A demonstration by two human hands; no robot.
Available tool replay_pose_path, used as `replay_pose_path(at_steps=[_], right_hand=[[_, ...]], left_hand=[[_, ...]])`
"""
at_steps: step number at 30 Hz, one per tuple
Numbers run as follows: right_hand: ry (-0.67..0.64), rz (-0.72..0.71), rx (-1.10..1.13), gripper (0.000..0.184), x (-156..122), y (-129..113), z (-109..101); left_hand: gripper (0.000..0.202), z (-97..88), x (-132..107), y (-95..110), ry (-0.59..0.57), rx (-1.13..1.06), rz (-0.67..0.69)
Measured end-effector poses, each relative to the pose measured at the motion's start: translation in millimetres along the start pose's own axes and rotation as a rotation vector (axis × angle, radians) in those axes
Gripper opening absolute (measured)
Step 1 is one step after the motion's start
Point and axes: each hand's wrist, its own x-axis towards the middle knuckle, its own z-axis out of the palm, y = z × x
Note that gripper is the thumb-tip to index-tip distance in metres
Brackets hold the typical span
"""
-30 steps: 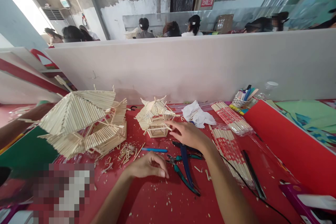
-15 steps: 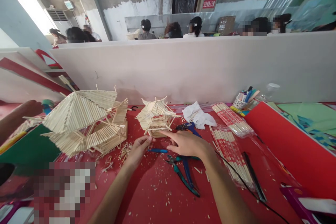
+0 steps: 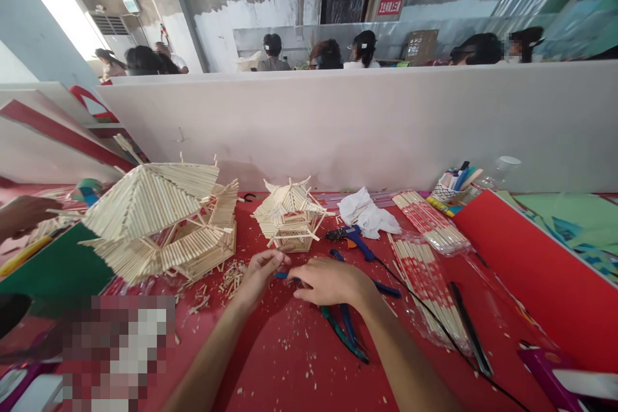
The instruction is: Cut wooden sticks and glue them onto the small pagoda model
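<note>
In front of the small stick pavilion (image 3: 290, 212), my left hand (image 3: 261, 277) has its thumb and fingertips brought together; whatever is between them is too small to make out. My right hand (image 3: 331, 280) is palm down just right of it, its fingers loosely bent and apart. Its fingertips reach the thin blue tool (image 3: 281, 275) on the table, partly covered by the hand. Under the right hand and wrist lie pliers (image 3: 345, 328) with blue and green handles, their jaws hidden. A blue glue gun (image 3: 355, 236) rests just beyond.
A larger stick pavilion (image 3: 154, 219) stands at left, wood scraps (image 3: 233, 277) beside it. Packs of sticks (image 3: 432, 283), crumpled white tissue (image 3: 369, 212), a pen cup (image 3: 447, 190) and a red board (image 3: 531, 270) occupy the right. Another person's hand (image 3: 24, 215) is far left. A white partition (image 3: 338, 129) stands behind.
My right hand has drawn back from the small pavilion's front, down toward the blue tool and over the pliers' jaws. My left hand stays close by, its fingertips still together.
</note>
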Motion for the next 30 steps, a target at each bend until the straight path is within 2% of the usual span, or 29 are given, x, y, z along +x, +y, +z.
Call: replay_pose_path(at_steps=[3, 9, 12, 14, 19, 21, 24, 27, 30], right_hand=[[-0.032, -0.020, 0.005, 0.025, 0.7, -0.5, 1.5], [-0.069, -0.080, 0.120, 0.037, -4.5, -1.6, -2.1], [-0.011, -0.093, 0.131, 0.028, -6.1, 1.9, -2.0], [0.062, -0.077, 0.125, 0.021, -7.0, 3.8, -2.5], [0.253, -0.058, 0.154, 0.017, -9.6, 2.4, -6.1], [0.280, -0.036, 0.176, 0.020, -9.7, 0.4, -6.1], [0.275, -0.043, 0.206, 0.037, -6.3, -3.1, -1.9], [0.238, -0.044, 0.208, 0.053, 1.6, -7.6, 6.1], [0.210, -0.051, 0.183, 0.054, 10.0, -13.0, 12.4]], left_hand=[[0.037, 3.5, -4.7, 2.3, -0.098, 0.097, -0.016], [0.039, -1.8, -4.5, 7.3, -0.146, 0.185, -0.020], [0.038, -5.6, -3.2, 11.5, -0.164, 0.278, -0.045], [0.036, -6.4, -3.9, 13.5, -0.281, 0.387, -0.093], [0.026, -2.8, -11.5, 13.8, -0.712, 0.550, -0.231], [0.021, -0.8, -14.2, 13.2, -0.867, 0.595, -0.282], [0.020, 2.8, -16.7, 13.8, -1.071, 0.609, -0.344], [0.022, 6.6, -18.2, 16.1, -1.154, 0.604, -0.334], [0.024, 4.7, -18.6, 17.6, -1.164, 0.608, -0.322]])
